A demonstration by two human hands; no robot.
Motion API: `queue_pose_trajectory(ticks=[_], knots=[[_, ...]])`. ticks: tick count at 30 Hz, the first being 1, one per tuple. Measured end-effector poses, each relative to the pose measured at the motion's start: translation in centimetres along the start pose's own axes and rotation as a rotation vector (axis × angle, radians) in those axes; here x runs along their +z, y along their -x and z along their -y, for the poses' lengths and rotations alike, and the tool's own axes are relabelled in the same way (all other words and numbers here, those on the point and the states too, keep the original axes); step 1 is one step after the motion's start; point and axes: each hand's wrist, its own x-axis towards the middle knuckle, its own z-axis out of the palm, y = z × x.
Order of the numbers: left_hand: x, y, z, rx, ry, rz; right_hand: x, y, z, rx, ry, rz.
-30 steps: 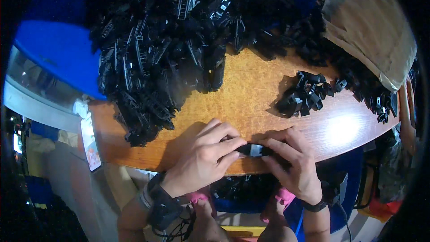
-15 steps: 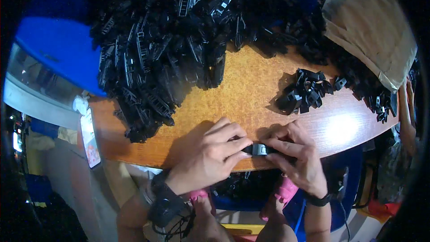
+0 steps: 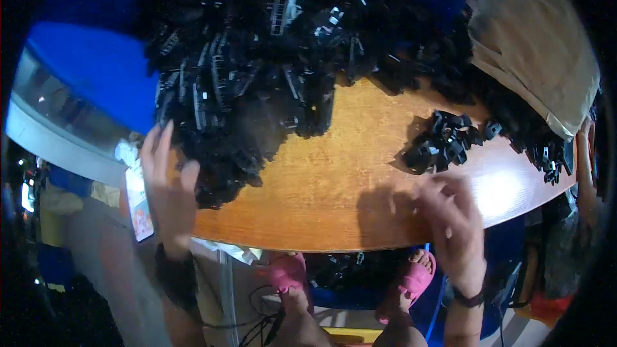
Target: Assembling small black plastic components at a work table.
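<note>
My left hand [image 3: 168, 183] is raised at the table's left side, by the edge of a big heap of black plastic parts [image 3: 218, 135]. Its fingers are stretched and the thumb stands apart, with nothing seen in them. Over the table's front right, my right hand [image 3: 455, 222] is blurred by motion. Its fingers are loosely bent with gaps between them, and I see no part in them. Just beyond it lies a small cluster of short black plastic pieces [image 3: 443, 141].
A brown paper sheet or bag [image 3: 533, 45] covers the right side of the heap. A phone [image 3: 138, 202] with a lit screen sits at the table's left edge. Blue sheeting [image 3: 90, 71] is at far left. Below the wooden table [image 3: 308, 212] are my pink sandals [image 3: 288, 273].
My hands have come apart from the small black-and-grey part they both held, which I no longer see. The left moved left to the heap, the right moved slightly right.
</note>
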Motion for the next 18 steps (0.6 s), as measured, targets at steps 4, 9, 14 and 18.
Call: queue_pose_trajectory(ticks=[4, 9, 14, 18], knots=[[2.0, -1.3, 3.3, -0.239, -0.057, 0.308, -0.1, -4.1, -1.4, -0.204, 0.386, -0.024], [3.9, -0.9, 1.1, -0.234, 0.066, 0.258, 0.0, -3.7, -3.5, -0.261, 0.381, -0.052], [5.4, -1.4, -2.9, -0.245, 0.206, 0.196, 2.9, -1.6, 1.6, -0.145, -0.178, -0.058], [5.9, -2.4, -6.5, -0.262, 0.095, 0.325, 6.7, -1.4, 5.1, -0.189, -0.451, 0.222]])
